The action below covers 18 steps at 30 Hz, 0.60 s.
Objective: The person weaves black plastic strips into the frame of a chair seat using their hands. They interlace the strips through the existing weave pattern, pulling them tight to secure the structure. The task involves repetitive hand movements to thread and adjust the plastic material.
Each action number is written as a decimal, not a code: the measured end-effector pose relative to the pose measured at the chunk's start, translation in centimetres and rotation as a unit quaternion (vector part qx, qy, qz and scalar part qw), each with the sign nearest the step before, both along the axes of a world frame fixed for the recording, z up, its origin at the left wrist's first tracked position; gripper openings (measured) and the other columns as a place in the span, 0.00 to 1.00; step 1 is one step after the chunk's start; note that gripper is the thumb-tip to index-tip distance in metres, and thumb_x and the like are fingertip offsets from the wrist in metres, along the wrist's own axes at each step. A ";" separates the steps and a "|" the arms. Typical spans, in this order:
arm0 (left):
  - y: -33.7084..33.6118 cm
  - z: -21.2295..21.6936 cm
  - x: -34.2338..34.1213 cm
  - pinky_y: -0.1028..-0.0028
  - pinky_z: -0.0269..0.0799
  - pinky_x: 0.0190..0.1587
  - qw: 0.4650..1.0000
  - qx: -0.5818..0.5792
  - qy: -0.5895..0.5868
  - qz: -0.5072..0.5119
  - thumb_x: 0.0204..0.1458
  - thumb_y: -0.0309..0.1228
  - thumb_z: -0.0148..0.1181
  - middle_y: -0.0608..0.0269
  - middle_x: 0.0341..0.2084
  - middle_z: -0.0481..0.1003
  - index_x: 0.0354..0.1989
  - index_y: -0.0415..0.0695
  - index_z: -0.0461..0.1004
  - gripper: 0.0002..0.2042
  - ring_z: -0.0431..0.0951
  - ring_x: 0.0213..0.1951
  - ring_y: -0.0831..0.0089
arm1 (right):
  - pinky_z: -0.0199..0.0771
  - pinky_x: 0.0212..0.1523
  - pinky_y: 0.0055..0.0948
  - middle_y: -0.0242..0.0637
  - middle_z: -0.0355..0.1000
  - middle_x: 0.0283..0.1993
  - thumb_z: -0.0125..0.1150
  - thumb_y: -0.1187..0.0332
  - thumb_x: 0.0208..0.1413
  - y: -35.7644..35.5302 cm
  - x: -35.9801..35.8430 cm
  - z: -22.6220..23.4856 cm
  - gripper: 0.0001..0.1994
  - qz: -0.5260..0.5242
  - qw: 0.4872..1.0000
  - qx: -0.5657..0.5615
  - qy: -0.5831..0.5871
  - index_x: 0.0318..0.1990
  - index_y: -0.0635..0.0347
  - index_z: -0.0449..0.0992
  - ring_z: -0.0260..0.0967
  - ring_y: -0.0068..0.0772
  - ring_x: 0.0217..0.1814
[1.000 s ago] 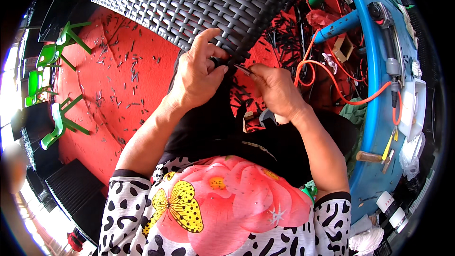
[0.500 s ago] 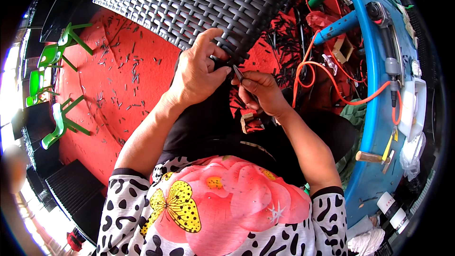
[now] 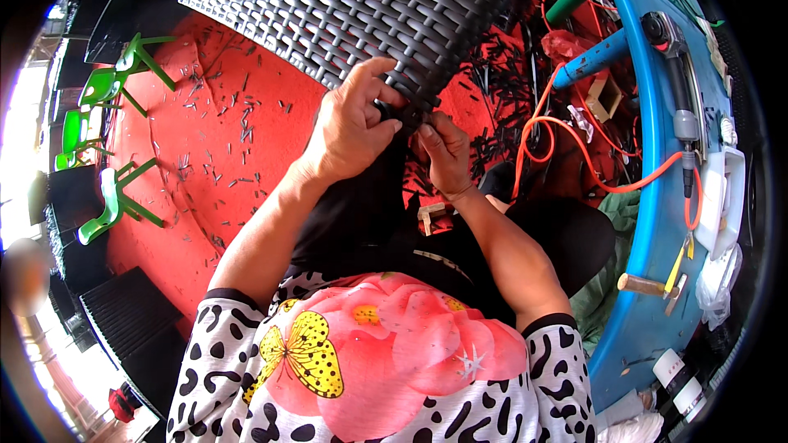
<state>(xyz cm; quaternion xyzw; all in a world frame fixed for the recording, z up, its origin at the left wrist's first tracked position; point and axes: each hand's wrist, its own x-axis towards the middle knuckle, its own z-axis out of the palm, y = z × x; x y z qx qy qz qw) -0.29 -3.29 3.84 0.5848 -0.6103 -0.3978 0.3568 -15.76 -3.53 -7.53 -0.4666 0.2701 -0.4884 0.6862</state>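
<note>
A dark grey woven rattan panel (image 3: 328,8) slants across the top of the view, its near corner at my hands. My left hand (image 3: 353,127) is closed on that corner, with bent fingers over the weave and the thumb pressed toward the edge strands. Just to its right, my right hand (image 3: 447,152) is closed, fingertips drawn together right at the corner. What lies inside its fingers is hidden; no tool tip shows there now.
Dark strip offcuts (image 3: 246,127) litter the red floor (image 3: 172,164). Green stools (image 3: 123,197) stand left. At right, a blue table (image 3: 611,353) bears a power tool (image 3: 677,74) with an orange hose (image 3: 591,182), a hammer (image 3: 644,285) and a white tray (image 3: 726,197).
My right hand has moved up and inward to the panel's corner; the pointed metal tip seen in it before is now hidden. My left hand keeps its hold. The whole view has shifted slightly.
</note>
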 end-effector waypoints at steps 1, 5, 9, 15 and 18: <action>0.0 0.0 -0.1 0.83 0.60 0.20 1.000 -0.002 -0.019 -0.002 0.38 0.15 0.58 0.62 0.29 0.75 0.54 0.39 0.59 0.29 0.62 0.15 0.86 | 0.47 0.20 0.16 0.20 0.55 0.19 0.49 0.67 0.61 -0.3 0.1 -0.1 0.08 -0.005 1.000 -0.009 -0.009 0.32 0.59 0.70 0.49 0.10 0.21; 0.3 -0.7 0.5 0.83 0.61 0.20 0.999 0.009 0.033 0.012 0.40 0.16 0.58 0.61 0.31 0.75 0.54 0.39 0.58 0.28 0.64 0.16 0.87 | 0.50 0.21 0.16 0.18 0.55 0.20 0.50 0.67 0.61 0.0 -0.4 1.1 0.10 0.039 0.999 0.011 0.004 0.27 0.58 0.66 0.50 0.10 0.21; 0.3 -0.3 0.0 0.88 0.58 0.22 0.999 0.018 0.026 0.008 0.43 0.15 0.57 0.63 0.33 0.74 0.55 0.39 0.59 0.28 0.64 0.18 0.91 | 0.55 0.21 0.22 0.26 0.56 0.18 0.52 0.68 0.59 0.6 -1.2 2.2 0.10 0.025 0.991 0.011 0.129 0.27 0.61 0.64 0.55 0.15 0.21; 0.2 -0.7 -0.2 0.88 0.60 0.24 0.999 0.015 0.017 0.023 0.44 0.17 0.59 0.64 0.32 0.74 0.53 0.38 0.60 0.25 0.65 0.20 0.91 | 0.64 0.25 0.39 0.49 0.65 0.20 0.54 0.67 0.56 0.2 -3.3 5.4 0.09 0.021 0.922 -0.088 0.377 0.30 0.65 0.66 0.68 0.49 0.25; 0.3 -0.8 -0.3 0.88 0.61 0.24 0.999 0.008 0.023 0.027 0.44 0.16 0.58 0.64 0.32 0.74 0.52 0.38 0.61 0.24 0.65 0.20 0.91 | 0.66 0.28 0.45 0.54 0.69 0.23 0.54 0.67 0.56 -0.2 -3.7 6.9 0.09 0.035 0.902 -0.098 0.420 0.31 0.65 0.68 0.68 0.60 0.31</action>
